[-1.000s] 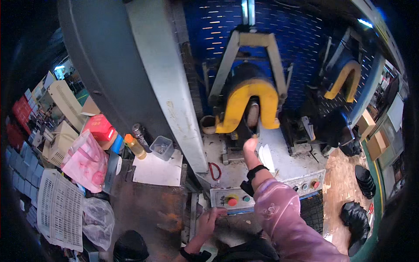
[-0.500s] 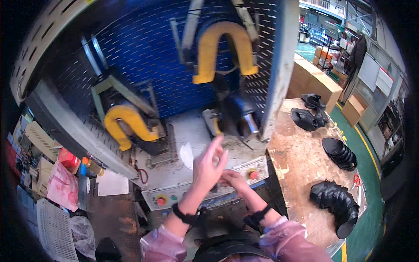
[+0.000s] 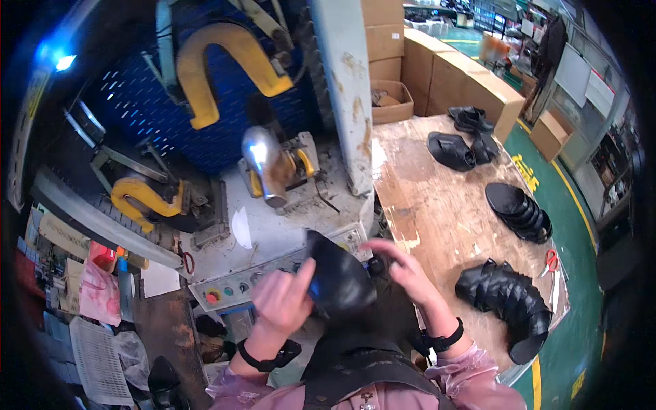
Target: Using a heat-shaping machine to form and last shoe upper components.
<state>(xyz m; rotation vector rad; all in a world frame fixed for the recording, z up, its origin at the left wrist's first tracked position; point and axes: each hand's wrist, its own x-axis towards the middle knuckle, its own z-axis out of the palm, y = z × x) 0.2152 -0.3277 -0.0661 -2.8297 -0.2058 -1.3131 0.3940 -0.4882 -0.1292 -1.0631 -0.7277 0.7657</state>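
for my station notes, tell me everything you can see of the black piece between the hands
The black piece looks like smooth, shiny leather, though blurred, with a pointed corner toward the upper left and a broader lower part. It slants before the control panel; the left hand overlaps its left edge; whether the right hand touches it is unclear.

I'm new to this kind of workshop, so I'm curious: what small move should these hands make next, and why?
Perhaps raise the black shoe upper toward the shiny metal form: the upper is between the left hand and right hand, near the control panel, while the form stands bare, apart from the yellow U-shaped clamp.
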